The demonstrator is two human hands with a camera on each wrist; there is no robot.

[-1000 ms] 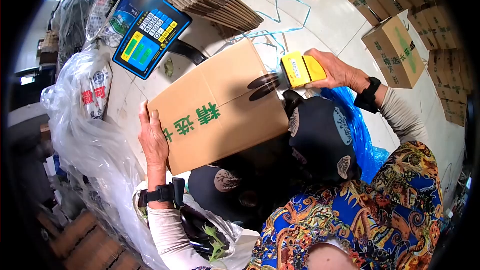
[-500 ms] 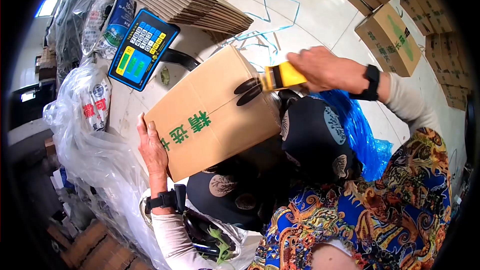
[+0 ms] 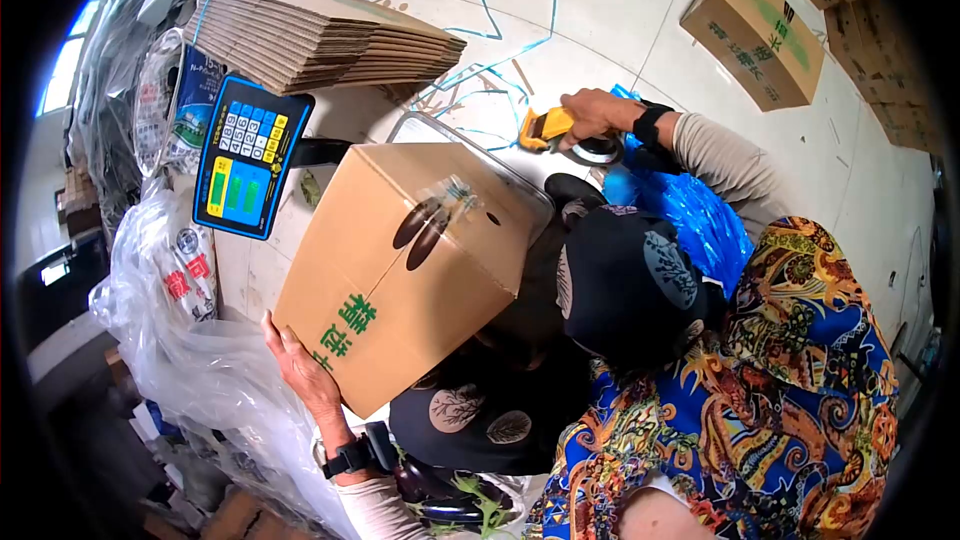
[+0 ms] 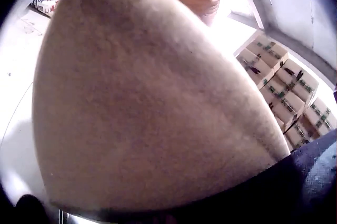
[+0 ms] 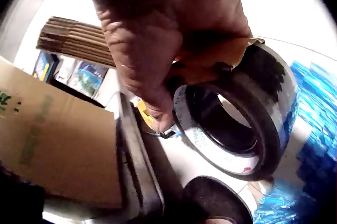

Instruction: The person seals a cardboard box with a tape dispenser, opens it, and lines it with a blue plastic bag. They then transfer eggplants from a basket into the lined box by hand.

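A cardboard box (image 3: 400, 270) with green lettering and printed dark eggplants tilts over the person's lap, overlapping the scale's metal platform (image 3: 535, 202). Clear tape (image 3: 452, 196) crosses its upper edge. My left hand (image 3: 308, 375) presses its lower left end with extended fingers. Beyond the knee, my right hand (image 3: 598, 115) grips a yellow tape dispenser (image 3: 546, 127), held apart from the box. The right wrist view shows a large tape roll (image 5: 266, 129) beneath that hand's curled fingers (image 5: 163, 121). A close tan surface (image 4: 142, 103) fills most of the left wrist view.
The scale's blue display (image 3: 250, 155) stands left of the box. Flattened cartons (image 3: 330, 35) are stacked behind it. Blue plastic (image 3: 690, 215) lies by the right knee, clear plastic sheeting (image 3: 190, 290) on the left. Eggplants (image 3: 425, 485) are beside the left forearm. A closed carton (image 3: 755, 40) stands far right.
The tape dispenser has left the box's end and moved away with my right hand. The box has turned and tilted, and tape now shows on its edge. My left hand stays on its end.
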